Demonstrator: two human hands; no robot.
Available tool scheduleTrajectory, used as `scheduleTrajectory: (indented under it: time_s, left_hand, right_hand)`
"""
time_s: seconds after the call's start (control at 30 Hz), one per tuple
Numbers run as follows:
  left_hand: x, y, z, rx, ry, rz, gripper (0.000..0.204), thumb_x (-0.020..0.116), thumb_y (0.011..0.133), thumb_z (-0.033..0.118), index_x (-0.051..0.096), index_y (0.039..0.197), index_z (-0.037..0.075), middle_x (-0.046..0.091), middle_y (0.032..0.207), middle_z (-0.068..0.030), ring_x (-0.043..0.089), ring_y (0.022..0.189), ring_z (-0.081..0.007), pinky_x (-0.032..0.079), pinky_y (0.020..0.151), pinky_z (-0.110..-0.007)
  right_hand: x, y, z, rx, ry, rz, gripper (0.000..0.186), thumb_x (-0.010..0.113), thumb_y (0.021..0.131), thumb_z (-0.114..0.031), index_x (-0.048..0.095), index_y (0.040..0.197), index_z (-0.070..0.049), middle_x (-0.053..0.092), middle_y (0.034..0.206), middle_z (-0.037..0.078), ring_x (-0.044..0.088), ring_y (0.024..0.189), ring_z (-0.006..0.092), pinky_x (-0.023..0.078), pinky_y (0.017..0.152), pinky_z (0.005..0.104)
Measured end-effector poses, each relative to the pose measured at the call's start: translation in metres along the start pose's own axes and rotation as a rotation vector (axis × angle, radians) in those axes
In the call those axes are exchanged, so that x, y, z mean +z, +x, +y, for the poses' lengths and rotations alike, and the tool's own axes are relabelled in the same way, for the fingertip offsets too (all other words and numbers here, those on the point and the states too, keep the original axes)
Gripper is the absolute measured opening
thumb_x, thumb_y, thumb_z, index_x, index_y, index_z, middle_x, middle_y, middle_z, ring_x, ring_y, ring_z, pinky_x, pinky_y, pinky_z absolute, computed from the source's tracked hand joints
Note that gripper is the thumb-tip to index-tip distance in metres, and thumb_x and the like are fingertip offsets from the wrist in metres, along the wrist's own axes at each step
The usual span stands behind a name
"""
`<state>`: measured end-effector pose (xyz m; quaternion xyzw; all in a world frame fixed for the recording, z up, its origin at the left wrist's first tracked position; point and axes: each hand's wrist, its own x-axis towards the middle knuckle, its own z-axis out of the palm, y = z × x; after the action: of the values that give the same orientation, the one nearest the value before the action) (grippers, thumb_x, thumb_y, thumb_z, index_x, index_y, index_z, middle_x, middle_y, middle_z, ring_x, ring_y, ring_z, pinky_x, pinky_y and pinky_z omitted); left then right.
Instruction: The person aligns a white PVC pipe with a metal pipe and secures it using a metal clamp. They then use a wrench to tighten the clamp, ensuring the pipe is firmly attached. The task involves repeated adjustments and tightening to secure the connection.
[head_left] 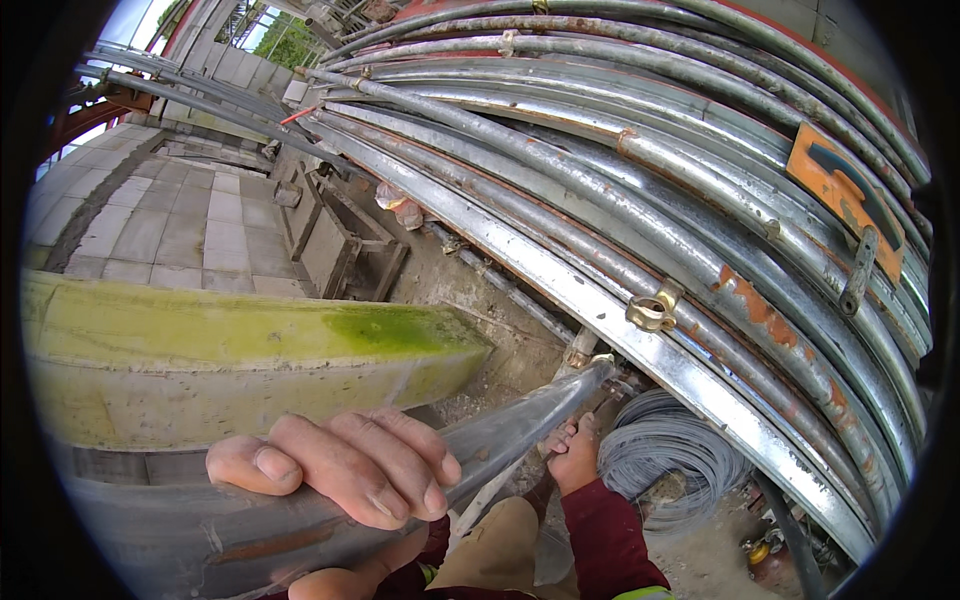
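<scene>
A long grey metal pipe (pixel 500 440) runs from the lower left, close to me, towards the middle of the view, with a rusty streak on its near part. My left hand (pixel 350 465) is closed around it, fingers over the top and thumb underneath. Below the pipe's far end, my right hand (pixel 575 455), in a maroon sleeve, has its fingers curled. What it holds, if anything, I cannot make out. By that far end is a metal fitting (pixel 603 358). To the right of my right hand lies a coil of grey wire (pixel 670 450).
Many scaffold tubes and a bright metal beam (pixel 640 345) are stacked at the right, with a scaffold clamp (pixel 653 308) and an orange float (pixel 835 170) on them. A mossy concrete beam (pixel 250 330) lies left. Behind it stands a wooden frame (pixel 335 235) beside a block wall (pixel 190 220).
</scene>
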<state>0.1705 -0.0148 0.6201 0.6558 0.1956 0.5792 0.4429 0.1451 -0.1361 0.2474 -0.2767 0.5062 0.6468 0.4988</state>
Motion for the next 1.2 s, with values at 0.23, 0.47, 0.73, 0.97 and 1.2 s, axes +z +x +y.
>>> scheduleTrajectory:
  time_s: [0.23, 0.47, 0.73, 0.97, 1.2]
  left_hand:
    - [-0.018, 0.006, -0.005, -0.067, -0.049, -0.186, 0.049, 0.051, 0.110, 0.043, 0.041, 0.128, -0.002, 0.061, 0.100, -0.0177, 0.069, 0.092, -0.0350, 0.059, 0.084, -0.057]
    - [-0.050, 0.001, 0.019, 0.009, 0.038, 0.019, 0.064, 0.072, 0.098, 0.045, 0.039, 0.126, -0.002, 0.050, 0.095, -0.0061, 0.060, 0.075, -0.0160, 0.054, 0.067, -0.033]
    - [-0.030, -0.001, 0.000, -0.056, 0.006, -0.098, 0.063, 0.073, 0.094, 0.051, 0.052, 0.122, -0.002, 0.051, 0.098, -0.0059, 0.060, 0.082, -0.0192, 0.050, 0.076, -0.038]
    - [-0.036, 0.002, -0.005, -0.082, -0.059, -0.108, 0.065, 0.073, 0.090, 0.057, 0.058, 0.112, -0.003, 0.054, 0.100, -0.0073, 0.057, 0.084, -0.0200, 0.047, 0.078, -0.040]
    - [-0.045, 0.000, -0.024, -0.012, -0.079, -0.199, 0.059, 0.072, 0.087, 0.053, 0.061, 0.105, -0.003, 0.055, 0.091, -0.0090, 0.058, 0.084, -0.0222, 0.047, 0.080, -0.042]
  right_hand:
    - [-0.185, 0.118, 0.031, -0.633, -1.092, 0.261, 0.059, 0.040, 0.115, -0.046, 0.052, 0.139, 0.006, 0.067, 0.119, 0.030, 0.063, 0.112, 0.0468, 0.046, 0.103, 0.0507]
    - [-0.230, 0.196, -0.030, -0.857, -1.047, 0.125, 0.056, 0.042, 0.114, -0.049, 0.053, 0.133, 0.002, 0.065, 0.120, 0.026, 0.062, 0.108, 0.0401, 0.050, 0.094, 0.0473]
    - [-0.111, 0.070, 0.051, -0.333, -0.565, 0.179, 0.052, 0.050, 0.107, -0.068, 0.053, 0.104, -0.016, 0.043, 0.075, -0.005, 0.041, 0.060, 0.0105, 0.035, 0.050, 0.0313]
    - [0.009, -0.014, -0.014, -0.079, -0.001, 0.018, 0.037, 0.058, 0.110, -0.046, 0.050, 0.097, -0.012, 0.043, 0.073, -0.003, 0.037, 0.052, 0.0102, 0.035, 0.046, 0.0267]
    - [-0.132, 0.074, 0.045, -0.682, -0.988, 0.313, 0.050, 0.042, 0.113, -0.052, 0.057, 0.118, -0.004, 0.067, 0.095, 0.019, 0.064, 0.078, 0.0408, 0.050, 0.068, 0.0504]
